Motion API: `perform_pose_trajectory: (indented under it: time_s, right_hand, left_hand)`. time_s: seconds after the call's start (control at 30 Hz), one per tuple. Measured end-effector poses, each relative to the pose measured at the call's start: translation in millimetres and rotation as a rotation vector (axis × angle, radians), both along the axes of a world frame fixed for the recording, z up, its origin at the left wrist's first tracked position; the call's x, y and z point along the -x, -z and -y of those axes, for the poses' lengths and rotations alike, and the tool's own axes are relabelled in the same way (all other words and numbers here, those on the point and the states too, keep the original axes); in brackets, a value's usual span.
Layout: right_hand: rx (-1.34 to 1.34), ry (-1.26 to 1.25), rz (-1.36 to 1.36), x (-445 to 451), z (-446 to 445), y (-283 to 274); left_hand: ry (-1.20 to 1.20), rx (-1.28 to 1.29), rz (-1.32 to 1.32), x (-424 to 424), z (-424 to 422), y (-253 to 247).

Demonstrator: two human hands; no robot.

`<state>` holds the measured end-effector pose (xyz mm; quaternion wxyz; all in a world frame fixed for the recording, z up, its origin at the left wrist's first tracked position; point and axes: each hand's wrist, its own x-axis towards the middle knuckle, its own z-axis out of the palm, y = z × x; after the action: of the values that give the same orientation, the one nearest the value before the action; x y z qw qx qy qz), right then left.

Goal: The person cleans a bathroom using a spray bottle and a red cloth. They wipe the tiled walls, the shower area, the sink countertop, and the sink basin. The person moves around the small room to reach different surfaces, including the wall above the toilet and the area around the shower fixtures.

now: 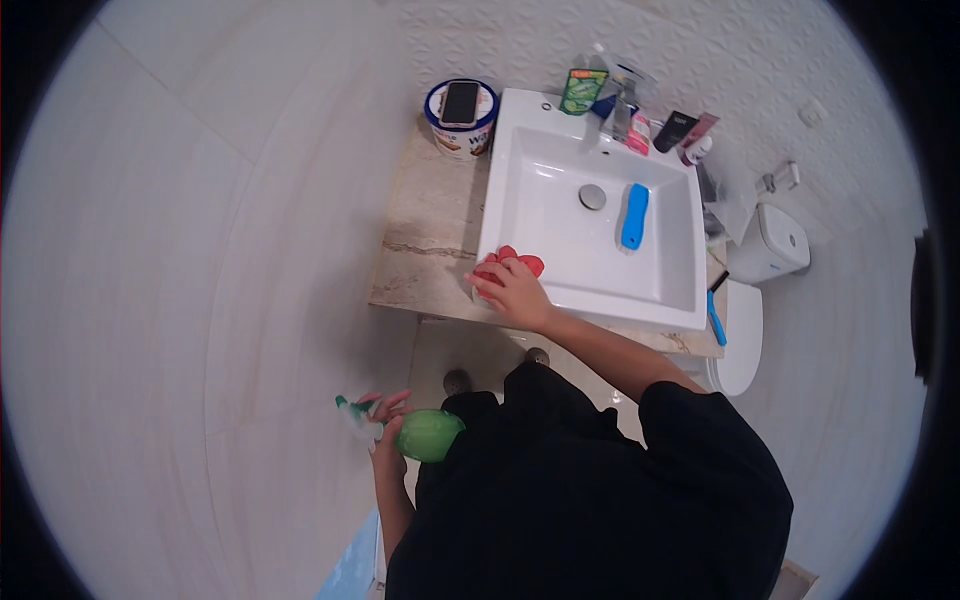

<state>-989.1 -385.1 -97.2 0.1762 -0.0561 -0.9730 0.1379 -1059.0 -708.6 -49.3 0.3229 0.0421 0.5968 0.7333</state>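
Note:
My right hand presses a crumpled red cloth against the near left corner of the white ceramic sink. Down at the left, beside my body, my left hand is wrapped around the neck of a green spray bottle, whose trigger head points left. Inside the basin, a blue-handled brush lies to the right of the round metal drain cover. The chrome faucet stands at the back of the sink.
A tub with a phone on its lid stands on the stone counter. A green pouch and several tubes line the sink's back rim. A blue-and-black tool lies at the counter's right edge, near the toilet.

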Motion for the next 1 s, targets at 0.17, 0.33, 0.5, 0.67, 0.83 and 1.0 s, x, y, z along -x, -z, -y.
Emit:
perform_pose_trajectory:
  time_s: [0.17,0.33,0.5,0.67,0.83,1.0]
  right_hand:
    - [0.832,0.402,-0.442,17.7,-85.4,-13.7]
    - [0.367,0.450,-0.691,65.6,-174.1,-57.6]
    - [0.299,0.466,-0.035,101.1,-149.1,49.2]
    - [0.419,0.228,-0.001,56.6,-75.5,59.6]
    - [1.106,-0.036,0.046,-19.3,-98.4,20.6]
    - [1.827,0.557,-0.032,-97.8,-147.4,-35.1]
  left_hand:
    - [-0.141,0.006,0.020,-15.0,-4.1,4.7]
    - [-0.139,0.008,-0.014,-29.8,-32.4,-10.3]
    - [-0.030,-0.018,-0.053,-41.4,-71.4,-18.2]
    - [0.004,-0.005,0.067,-55.7,-101.7,-4.0]
    - [0.220,0.163,-0.263,-40.9,-180.0,-31.3]
    - [0.358,0.134,-0.447,-20.9,-236.9,-26.7]
